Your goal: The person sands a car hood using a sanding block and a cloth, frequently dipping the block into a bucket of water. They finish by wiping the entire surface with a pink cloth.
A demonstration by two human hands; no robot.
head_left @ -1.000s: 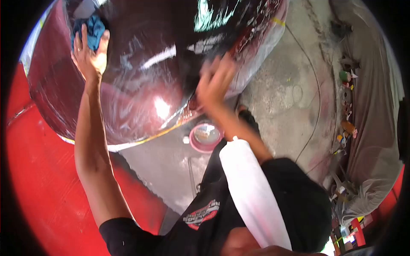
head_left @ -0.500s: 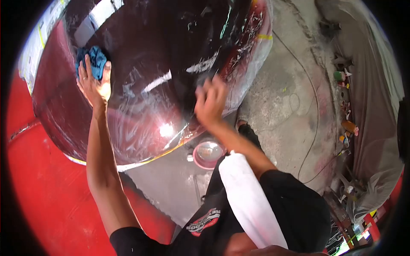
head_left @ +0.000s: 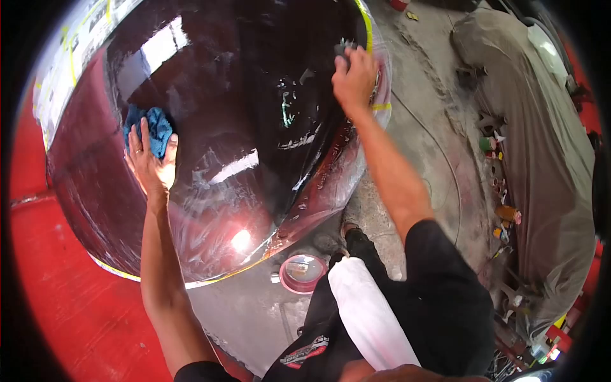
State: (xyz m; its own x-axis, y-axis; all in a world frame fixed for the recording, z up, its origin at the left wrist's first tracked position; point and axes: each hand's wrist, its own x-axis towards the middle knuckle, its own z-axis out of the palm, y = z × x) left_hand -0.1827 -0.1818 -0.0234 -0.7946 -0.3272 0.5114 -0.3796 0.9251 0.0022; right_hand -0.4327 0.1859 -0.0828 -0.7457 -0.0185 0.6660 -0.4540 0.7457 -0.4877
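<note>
A dark maroon, glossy car panel [head_left: 210,83] curves out in front of me, wet and streaked with whitish smears. On its left side my left hand [head_left: 151,159] presses a bunched blue cloth [head_left: 159,124] flat to the surface, fingers stretched over it. My right hand [head_left: 356,79] is at the far right edge, beside the yellow masking tape [head_left: 367,28]. Its fingers are bent around a small dark grey pad [head_left: 344,48], mostly hidden under them, against the panel.
A pink basin [head_left: 284,272] of cloudy water stands on the concrete floor below the panel. Red surface [head_left: 83,312] lies at left. Along the right, a cable [head_left: 439,146] crosses the floor near cans [head_left: 508,214] and a grey draped cover [head_left: 541,146]. A white cloth [head_left: 366,305] hangs over me.
My right hand has swept up and away along the panel's right edge with the pad. The left hand and cloth stay on nearly the same panel spot while the view has shifted.
</note>
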